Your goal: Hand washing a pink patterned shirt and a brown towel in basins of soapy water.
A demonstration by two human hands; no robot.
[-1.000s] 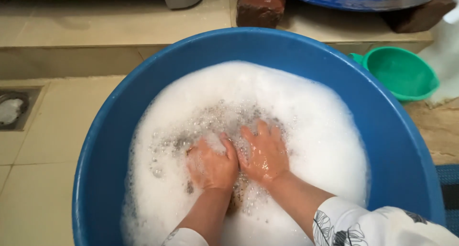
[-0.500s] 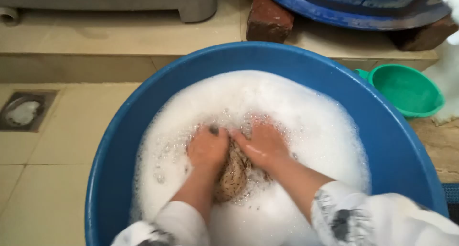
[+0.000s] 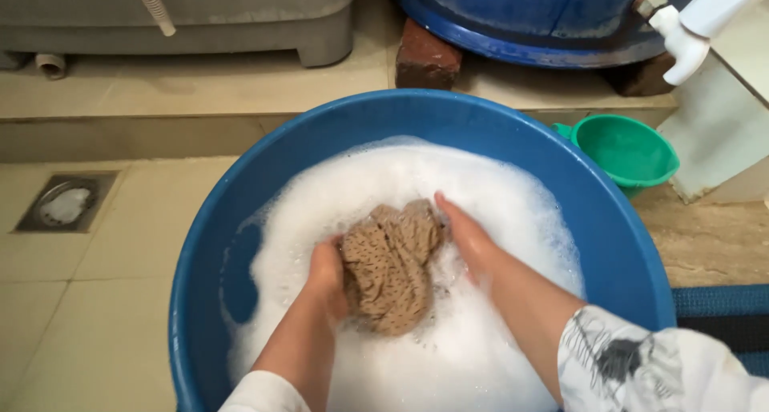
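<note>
A big blue tub (image 3: pixel 617 244) stands on the tiled floor, filled with white soap foam (image 3: pixel 513 203). Above the foam, between my two hands, is a wet tan cloth (image 3: pixel 392 264) with small dark specks, bunched up. My left hand (image 3: pixel 327 274) grips the cloth's left side, fingers curled into it. On the cloth's right edge my right hand (image 3: pixel 469 240) presses with fingers stretched out along it. Both forearms reach in from the bottom, in white sleeves with a dark leaf print.
A small green bowl (image 3: pixel 625 149) sits right of the tub. Behind it a large blue barrel (image 3: pixel 521 19) rests on red bricks (image 3: pixel 424 59), with a white tap (image 3: pixel 685 35) at its right. A grey machine base (image 3: pixel 240 27) stands on a raised step. A floor drain (image 3: pixel 64 203) lies left.
My hands were pressed down in the foam; they have lifted the tan cloth out above the suds. The view has tilted up, showing more of the barrel and tap.
</note>
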